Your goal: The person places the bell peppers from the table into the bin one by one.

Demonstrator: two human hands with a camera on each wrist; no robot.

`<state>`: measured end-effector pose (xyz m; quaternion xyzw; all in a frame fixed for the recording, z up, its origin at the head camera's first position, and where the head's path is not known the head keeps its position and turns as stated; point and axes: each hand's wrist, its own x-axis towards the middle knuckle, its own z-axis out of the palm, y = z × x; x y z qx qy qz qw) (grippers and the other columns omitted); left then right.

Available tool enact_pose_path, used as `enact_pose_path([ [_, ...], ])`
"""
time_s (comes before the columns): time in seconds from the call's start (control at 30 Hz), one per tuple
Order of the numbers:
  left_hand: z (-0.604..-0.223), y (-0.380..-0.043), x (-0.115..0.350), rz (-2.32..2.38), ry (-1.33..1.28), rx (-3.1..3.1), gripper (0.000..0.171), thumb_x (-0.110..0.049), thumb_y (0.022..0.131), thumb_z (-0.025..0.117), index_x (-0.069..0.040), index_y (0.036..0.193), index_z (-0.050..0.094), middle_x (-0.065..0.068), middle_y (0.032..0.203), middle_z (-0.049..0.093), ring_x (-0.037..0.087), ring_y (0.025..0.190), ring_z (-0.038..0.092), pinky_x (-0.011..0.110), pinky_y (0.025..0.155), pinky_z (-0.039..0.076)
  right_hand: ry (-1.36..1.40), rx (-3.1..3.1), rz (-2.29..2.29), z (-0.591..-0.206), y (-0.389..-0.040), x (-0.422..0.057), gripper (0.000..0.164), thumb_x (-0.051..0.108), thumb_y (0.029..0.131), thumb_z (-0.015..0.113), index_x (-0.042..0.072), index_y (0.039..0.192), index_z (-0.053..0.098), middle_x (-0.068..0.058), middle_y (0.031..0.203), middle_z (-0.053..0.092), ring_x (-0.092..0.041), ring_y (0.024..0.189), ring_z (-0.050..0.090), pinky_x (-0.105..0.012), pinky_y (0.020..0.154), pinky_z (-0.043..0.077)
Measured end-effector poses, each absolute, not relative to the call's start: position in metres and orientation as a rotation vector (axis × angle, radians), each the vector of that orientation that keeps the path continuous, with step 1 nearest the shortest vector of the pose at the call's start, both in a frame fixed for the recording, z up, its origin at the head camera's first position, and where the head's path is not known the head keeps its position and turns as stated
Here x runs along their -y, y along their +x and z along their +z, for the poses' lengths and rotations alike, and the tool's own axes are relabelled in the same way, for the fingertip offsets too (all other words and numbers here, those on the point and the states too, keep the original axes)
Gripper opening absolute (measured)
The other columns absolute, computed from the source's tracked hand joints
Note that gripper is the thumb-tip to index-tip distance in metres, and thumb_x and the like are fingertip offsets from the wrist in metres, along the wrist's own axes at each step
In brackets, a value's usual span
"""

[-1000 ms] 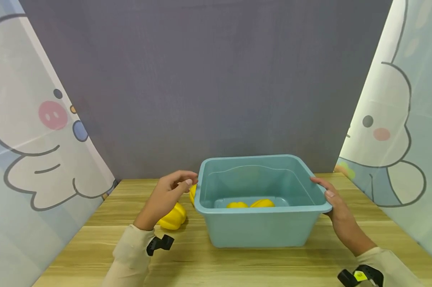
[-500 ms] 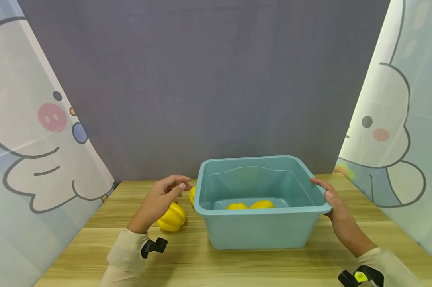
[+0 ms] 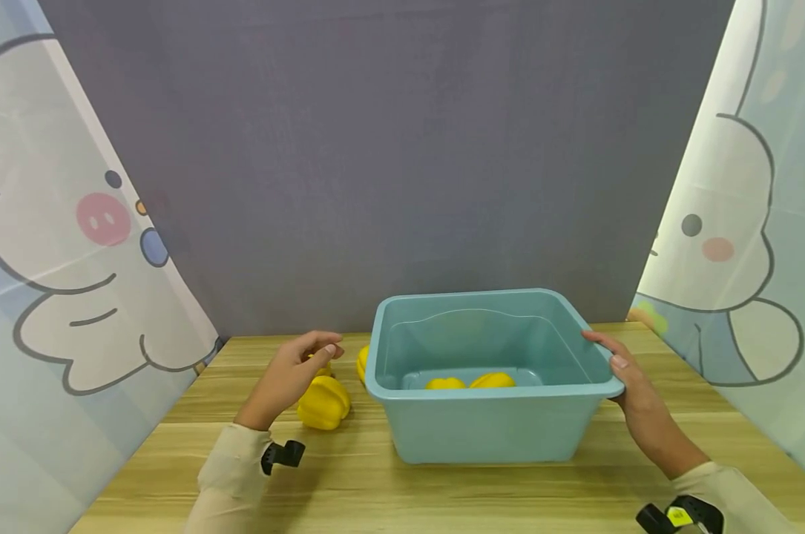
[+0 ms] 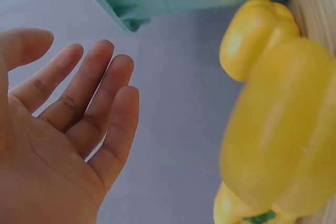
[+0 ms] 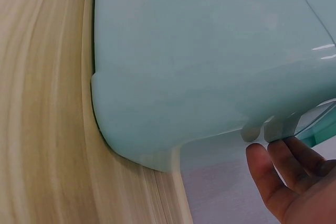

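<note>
A blue-green plastic basin [image 3: 478, 430] stands on the wooden table, with two yellow bell peppers [image 3: 493, 380] partly visible inside. My right hand [image 3: 645, 411] grips its right rim, thumb on top and fingertips [image 5: 262, 166] up under the rim in the right wrist view. To the basin's left, my left hand [image 3: 288, 378] hovers palm inward with loosely bent fingers, holding nothing. Close by it sits a yellow bell pepper [image 3: 323, 404], large in the left wrist view. Another pepper [image 3: 362, 363] is partly hidden by the basin, and a third, with a green stem [image 4: 260, 217], shows behind my left hand.
A dark grey cloth backdrop [image 3: 402, 163] rises at the table's back edge. Printed cartoon curtains [image 3: 75, 297] flank both sides. Bare wood of the table [image 3: 349, 497] shows in front of the basin.
My left hand has drawn back leftward from the basin's left rim, uncovering more of the peppers there. My right hand keeps its grip and the basin stays in place.
</note>
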<state>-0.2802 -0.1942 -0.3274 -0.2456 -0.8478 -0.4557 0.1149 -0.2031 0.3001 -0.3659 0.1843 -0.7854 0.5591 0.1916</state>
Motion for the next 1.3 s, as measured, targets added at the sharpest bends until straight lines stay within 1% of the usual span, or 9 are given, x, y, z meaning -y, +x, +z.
enact_pose_path([
  [0.13, -0.334, -0.284, 0.201, -1.362, -0.700, 2.495, 0.031, -0.028, 0.106, 0.053, -0.011, 0.129, 0.065, 0.003, 0.112, 0.070, 0.021, 0.107, 0.065, 0.035, 0.090, 0.052, 0.513, 2.209, 1.573, -0.366, -0.203, -0.300, 0.053, 0.028, 0.108, 0.015, 0.015, 0.156, 0.032, 0.005, 0.147, 0.033, -0.014, 0.114, 0.046, -0.027, 0.081, 0.043],
  [0.3, -0.340, -0.288, 0.212, -1.463, -0.656, 2.488, 0.033, -0.030, 0.106, 0.053, -0.011, 0.131, 0.063, 0.005, 0.118, 0.069, 0.028, 0.114, 0.062, 0.033, 0.095, 0.050, 0.508, 2.227, 1.557, -0.366, -0.202, -0.300, 0.053, 0.029, 0.108, 0.014, 0.016, 0.157, 0.031, 0.005, 0.147, 0.032, -0.014, 0.115, 0.046, -0.028, 0.081, 0.043],
  [0.47, -0.345, -0.291, 0.220, -1.511, -0.625, 2.503, 0.035, -0.031, 0.104, 0.057, -0.011, 0.133, 0.062, 0.006, 0.124, 0.067, 0.023, 0.119, 0.059, 0.028, 0.097, 0.047, 0.510, 2.237, 1.536, -0.366, -0.202, -0.301, 0.053, 0.029, 0.108, 0.014, 0.017, 0.157, 0.031, 0.007, 0.148, 0.032, -0.013, 0.115, 0.046, -0.028, 0.080, 0.044],
  [0.6, -0.351, -0.294, 0.224, -1.512, -0.597, 2.537, 0.038, -0.030, 0.102, 0.062, -0.010, 0.135, 0.061, 0.008, 0.125, 0.066, 0.025, 0.119, 0.060, 0.036, 0.098, 0.048, 0.501, 2.234, 1.537, -0.366, -0.203, -0.301, 0.053, 0.029, 0.108, 0.014, 0.016, 0.156, 0.032, 0.007, 0.147, 0.031, -0.013, 0.115, 0.046, -0.028, 0.080, 0.044],
  [0.73, -0.358, -0.299, 0.227, -1.470, -0.592, 2.586, 0.042, -0.023, 0.099, 0.067, -0.009, 0.137, 0.059, 0.013, 0.131, 0.062, 0.034, 0.124, 0.056, 0.047, 0.102, 0.046, 0.502, 2.236, 1.538, -0.367, -0.204, -0.301, 0.053, 0.029, 0.108, 0.014, 0.016, 0.156, 0.032, 0.006, 0.148, 0.031, -0.013, 0.115, 0.046, -0.027, 0.080, 0.044],
  [0.83, -0.362, -0.301, 0.228, -1.440, -0.596, 2.620, 0.045, -0.018, 0.096, 0.070, -0.008, 0.138, 0.058, 0.017, 0.136, 0.058, 0.039, 0.128, 0.052, 0.052, 0.104, 0.043, 0.498, 2.242, 1.533, -0.367, -0.203, -0.301, 0.053, 0.029, 0.108, 0.014, 0.017, 0.157, 0.031, 0.007, 0.149, 0.030, -0.013, 0.116, 0.045, -0.027, 0.080, 0.044],
  [0.93, -0.365, -0.302, 0.230, -1.425, -0.610, 2.640, 0.047, -0.016, 0.096, 0.070, -0.008, 0.139, 0.056, 0.020, 0.140, 0.055, 0.039, 0.131, 0.049, 0.055, 0.106, 0.041, 0.489, 2.255, 1.525, -0.367, -0.203, -0.301, 0.053, 0.030, 0.109, 0.013, 0.017, 0.157, 0.030, 0.007, 0.150, 0.030, -0.013, 0.117, 0.045, -0.027, 0.081, 0.044],
  [1.13, -0.369, -0.303, 0.235, -1.388, -0.636, 2.683, 0.050, -0.021, 0.094, 0.072, -0.012, 0.141, 0.055, 0.016, 0.142, 0.054, 0.036, 0.131, 0.049, 0.054, 0.107, 0.039, 0.497, 2.246, 1.527, -0.367, -0.202, -0.300, 0.053, 0.030, 0.109, 0.013, 0.015, 0.157, 0.030, 0.006, 0.149, 0.030, -0.012, 0.117, 0.045, -0.027, 0.081, 0.045],
  [1.3, -0.368, -0.301, 0.237, -1.397, -0.668, 2.726, 0.054, -0.024, 0.094, 0.074, -0.009, 0.142, 0.054, 0.016, 0.143, 0.053, 0.038, 0.131, 0.050, 0.054, 0.106, 0.041, 0.524, 2.212, 1.551, -0.367, -0.203, -0.301, 0.053, 0.028, 0.108, 0.015, 0.014, 0.156, 0.032, 0.007, 0.149, 0.031, -0.011, 0.116, 0.046, -0.026, 0.080, 0.044],
])
